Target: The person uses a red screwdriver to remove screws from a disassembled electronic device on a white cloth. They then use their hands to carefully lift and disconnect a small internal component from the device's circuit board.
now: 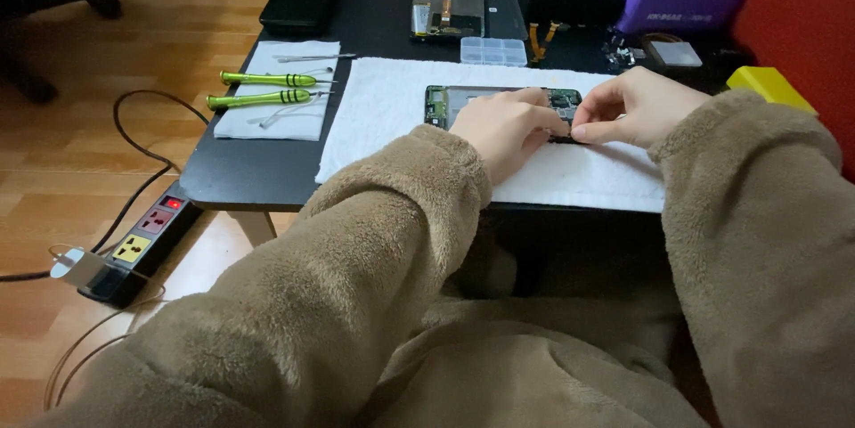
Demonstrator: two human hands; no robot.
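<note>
Lying near the white towel's (383, 116) front edge, an opened phone (454, 100) is pinched by the left hand (503, 130) and right hand (628, 107); being thin and fragile, it is judged best gripped by its rim.

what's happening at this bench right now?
A person in fuzzy brown sleeves has both hands on an opened phone that lies on a white towel on a low black table. The left hand rests over its middle; the right hand pinches at its right end. Two green screwdrivers and tweezers lie untouched on a cloth at left. A clear parts box sits behind the phone.
</note>
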